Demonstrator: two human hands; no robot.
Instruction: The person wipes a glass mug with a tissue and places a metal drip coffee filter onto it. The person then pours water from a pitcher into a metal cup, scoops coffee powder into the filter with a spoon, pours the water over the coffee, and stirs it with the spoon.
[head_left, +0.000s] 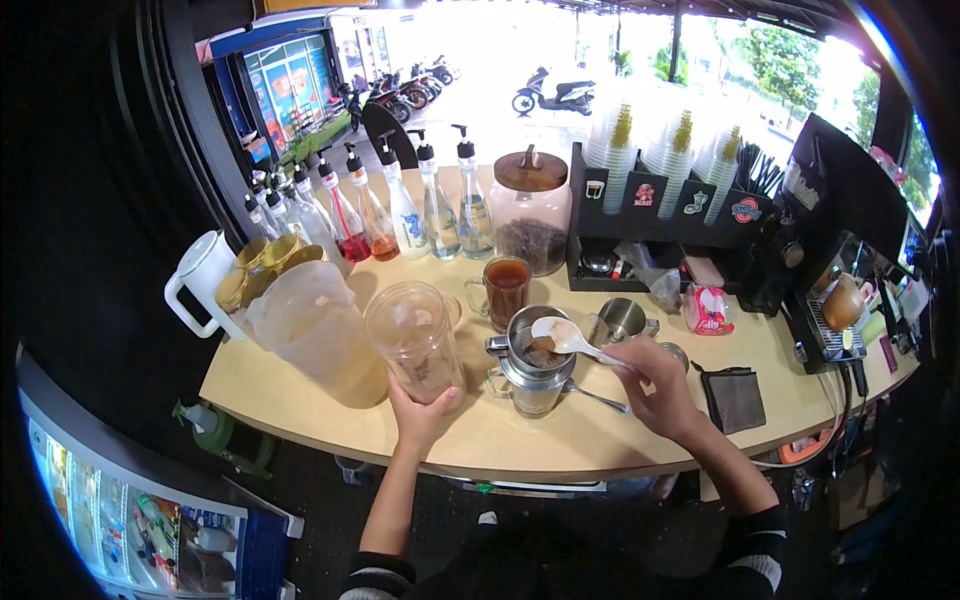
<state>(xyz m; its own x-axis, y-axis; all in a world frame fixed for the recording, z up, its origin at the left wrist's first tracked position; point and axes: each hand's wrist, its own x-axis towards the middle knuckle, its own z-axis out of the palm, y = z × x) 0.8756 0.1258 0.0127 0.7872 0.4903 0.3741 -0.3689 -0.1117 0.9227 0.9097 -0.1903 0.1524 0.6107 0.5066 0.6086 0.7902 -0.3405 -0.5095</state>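
My left hand (424, 408) is wrapped around the lower side of a clear plastic jar (405, 335), which has a little brown stuff inside. Between thumb and fingers, my right hand (655, 388) grips a white spoon (570, 337). The spoon's bowl is over a metal drip coffee filter (522, 365), where brown ground coffee (540, 350) shows. This filter sits on a glass mug (535, 400) with a metal spoon (598, 396) in or behind it. Just behind stands a glass mug of reddish-brown drink (507, 287). A metal cup (622, 320) is to the right.
Pump bottles (408, 215) line the back left, beside a big lidded jar of dark beans (530, 220). Pitchers (315, 325) crowd the left. Stacked plastic cups (672, 150) stand in a black holder (655, 195). A folded dark cloth (733, 398) lies right, near the coffee machine (835, 320).
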